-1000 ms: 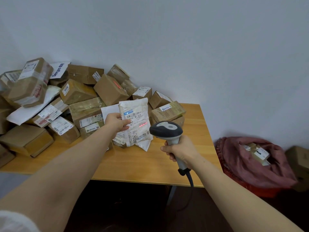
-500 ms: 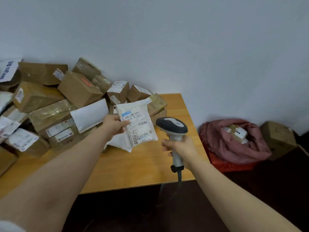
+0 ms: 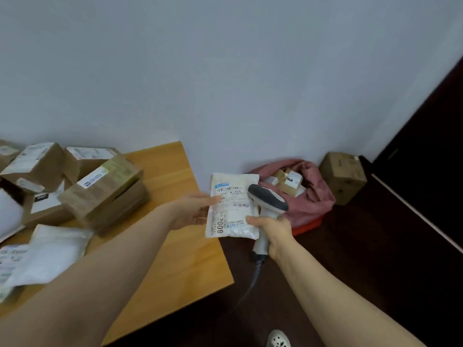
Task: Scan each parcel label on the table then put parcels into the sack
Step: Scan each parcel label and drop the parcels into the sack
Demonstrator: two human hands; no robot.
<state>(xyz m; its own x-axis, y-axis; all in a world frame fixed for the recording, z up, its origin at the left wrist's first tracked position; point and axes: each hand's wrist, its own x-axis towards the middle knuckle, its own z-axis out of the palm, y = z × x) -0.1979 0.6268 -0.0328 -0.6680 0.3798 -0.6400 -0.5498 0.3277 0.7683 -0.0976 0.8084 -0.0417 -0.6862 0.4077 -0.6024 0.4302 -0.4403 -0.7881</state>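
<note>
Left hand (image 3: pixel 193 211) pinches the flat white plastic mailer (image 3: pixel 233 209) by its edge, seemingly light and limp; right hand (image 3: pixel 271 227) grips a grey scanner (image 3: pixel 268 200).

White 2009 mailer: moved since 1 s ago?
Yes. Rightward: the white mailer, held by the left hand, was above the table; now it hangs beyond the table's right edge, nearer the pink sack.

Dim, soft, even indoor lighting, greyish on the wall (image 3: pixel 225 71). Smeared by motion blur at the left: cardboard boxes (image 3: pixel 102 194) and white mailers (image 3: pixel 55 251) on the tabletop (image 3: pixel 162 171). Sharper mid-frame, with "2009" legible on the held parcel (image 3: pixel 233 209). Nearly black across the floor (image 3: pixel 375 271) at right. Stretched by wide-angle distortion toward the edges.
</note>
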